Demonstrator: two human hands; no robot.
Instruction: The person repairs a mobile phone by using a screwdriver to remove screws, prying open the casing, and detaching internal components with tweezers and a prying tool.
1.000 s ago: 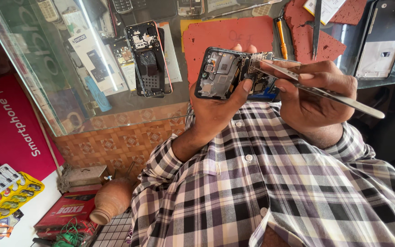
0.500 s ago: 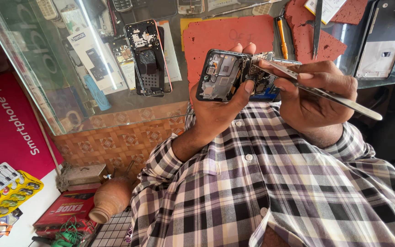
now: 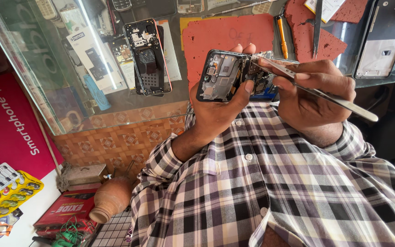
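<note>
The left hand (image 3: 216, 107) holds an opened phone (image 3: 225, 75) up over the near edge of the glass counter (image 3: 60, 91), fingers wrapped tight around it. The phone's right part is hidden behind the right hand (image 3: 309, 93). That hand's fingers pinch metal tweezers (image 3: 316, 91), whose tip touches the phone's insides; what the tip grips is too small to see. 1 more opened phone (image 3: 147, 57) lies on the counter, far left.

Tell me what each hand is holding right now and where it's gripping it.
The left hand holds an opened phone by its lower end and side edges. The right hand pinches metal tweezers near their middle, tips at the phone's insides.
</note>
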